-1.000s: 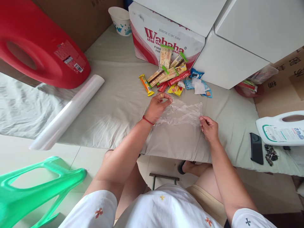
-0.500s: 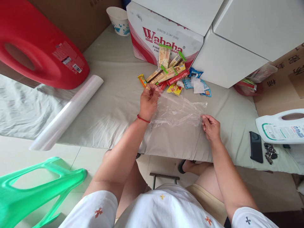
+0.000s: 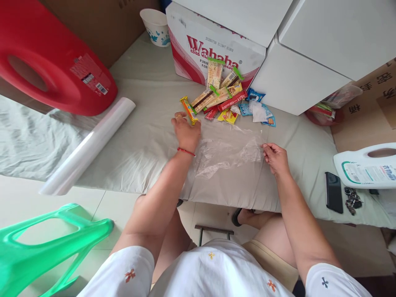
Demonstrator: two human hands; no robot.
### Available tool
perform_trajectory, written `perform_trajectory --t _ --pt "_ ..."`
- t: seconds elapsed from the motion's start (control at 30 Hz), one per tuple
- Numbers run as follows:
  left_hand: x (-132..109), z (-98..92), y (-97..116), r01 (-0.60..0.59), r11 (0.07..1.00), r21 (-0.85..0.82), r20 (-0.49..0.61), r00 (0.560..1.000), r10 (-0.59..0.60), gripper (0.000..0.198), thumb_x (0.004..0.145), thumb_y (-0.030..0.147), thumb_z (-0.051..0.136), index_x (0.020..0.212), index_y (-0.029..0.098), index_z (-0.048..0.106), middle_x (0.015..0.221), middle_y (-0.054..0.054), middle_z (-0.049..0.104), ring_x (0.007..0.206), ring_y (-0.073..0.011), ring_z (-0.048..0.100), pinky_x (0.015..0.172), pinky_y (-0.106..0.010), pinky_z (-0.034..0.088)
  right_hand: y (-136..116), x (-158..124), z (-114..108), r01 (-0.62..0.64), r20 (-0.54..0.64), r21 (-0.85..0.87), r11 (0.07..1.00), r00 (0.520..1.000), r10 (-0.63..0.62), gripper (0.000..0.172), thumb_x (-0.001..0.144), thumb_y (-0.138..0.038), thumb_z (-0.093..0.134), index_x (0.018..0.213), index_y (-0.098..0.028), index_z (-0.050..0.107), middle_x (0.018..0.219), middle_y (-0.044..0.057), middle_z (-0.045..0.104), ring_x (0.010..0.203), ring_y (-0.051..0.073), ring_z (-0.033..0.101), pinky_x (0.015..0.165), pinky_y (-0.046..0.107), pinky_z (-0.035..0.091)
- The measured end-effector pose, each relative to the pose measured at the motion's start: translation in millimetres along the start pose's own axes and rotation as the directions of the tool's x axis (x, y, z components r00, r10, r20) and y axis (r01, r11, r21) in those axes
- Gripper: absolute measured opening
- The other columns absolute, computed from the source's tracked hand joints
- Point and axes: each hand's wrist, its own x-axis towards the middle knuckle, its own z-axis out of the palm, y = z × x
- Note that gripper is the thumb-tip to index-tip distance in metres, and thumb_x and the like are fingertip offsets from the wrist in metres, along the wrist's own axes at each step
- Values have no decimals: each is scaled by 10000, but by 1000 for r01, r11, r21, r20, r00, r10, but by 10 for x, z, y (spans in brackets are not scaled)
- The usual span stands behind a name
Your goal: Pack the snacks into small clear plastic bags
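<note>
A thin clear plastic bag (image 3: 227, 150) lies crumpled and flattened on the grey cloth in front of me. My right hand (image 3: 274, 157) pinches its right edge between thumb and fingertips. Beyond the bag's left end, my left hand (image 3: 187, 133) reaches with fingers apart around the lower end of an orange-and-yellow wrapped snack bar (image 3: 188, 109); whether they touch it I cannot tell. Next to that bar is a pile of wrapped biscuits (image 3: 220, 95) with green ends, a red packet (image 3: 232, 100), a yellow packet (image 3: 228, 116) and blue packets (image 3: 256, 95).
A white-and-red carton (image 3: 213, 45) stands behind the snacks, with a paper cup (image 3: 156, 29) beside it. On the left are a clear plastic roll (image 3: 89, 146), a red jug (image 3: 93, 78) and a green stool (image 3: 58, 243). Right: a phone (image 3: 333, 192), keys (image 3: 352, 200), a white bottle (image 3: 368, 167).
My left hand has let go of the bag and moved left to the orange-and-yellow bar. The bag's left side has sunk flatter onto the cloth. My right hand keeps its pinch.
</note>
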Motion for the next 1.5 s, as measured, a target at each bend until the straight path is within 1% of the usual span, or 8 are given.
perform_trajectory --t 0.13,0.3,0.4,0.5,0.67,0.87,1.1,1.5 --pt "-168 -182 255 -320 941 111 70 947 314 242 912 223 716 1133 219 618 1278 -120 598 1277 -327 493 1154 -554 364 11 47 48 -18 26 -31 999 999 19 442 753 -620 749 871 -195 717 608 -37 529 425 75 362 412 258 246" --pt "-379 -145 330 -642 763 74 592 644 485 226 990 181 518 1015 242 735 1160 -94 751 1292 -332 561 1108 -551 369 9 59 -7 32 -39 -232 972 998 -42 399 807 -558 699 942 -183 726 737 15 622 515 114 459 496 278 399" --pt "-462 -24 263 -695 705 141 710 567 417 302 1002 174 477 1088 195 766 1273 -131 745 1383 -344 543 1160 -556 351 -163 26 -90 263 -94 -496 828 931 -352 310 878 -442 668 1051 -200 755 1040 80 691 603 113 512 680 326 520" --pt "-517 43 223 -720 664 201 747 551 372 355 1016 164 443 1162 188 766 1407 -131 699 1472 -330 488 1225 -553 312 -408 -21 -71 529 213 -554 644 837 -504 317 943 -294 613 1228 -269 750 1312 95 648 673 118 576 781 347 551" --pt "-564 15 237 -712 653 260 782 551 290 399 1071 242 398 1323 208 705 1547 -100 612 1554 -301 400 1295 -593 226 -571 -29 201 768 701 -481 424 627 -340 400 919 -177 652 1270 -344 745 1556 57 564 1094 245 695 803 361 578" --pt "-536 -17 228 -667 685 293 818 545 181 473 1102 323 350 1505 230 580 1675 -77 474 1591 -305 346 1291 -686 182 -611 -385 152 753 589 -593 286 647 -484 236 1036 -213 562 1049 -257 793 1001 57 778 908 227 712 691 326 509" --pt "-532 15 164 -678 667 309 816 550 180 520 1100 332 302 1556 256 540 1707 -62 424 1610 -289 323 1306 -660 160 -490 -1185 -127 723 480 -676 142 579 -659 176 1005 -117 629 1057 -211 768 927 36 790 798 188 662 686 312 490" --pt "-573 -5 140 -703 624 341 809 557 185 561 1106 386 264 1603 246 483 1733 -71 374 1626 -280 293 1324 -619 137 172 -1663 -291 627 299 -694 354 698 -651 168 1003 -118 627 1070 -210 750 921 47 784 810 204 672 750 338 566"
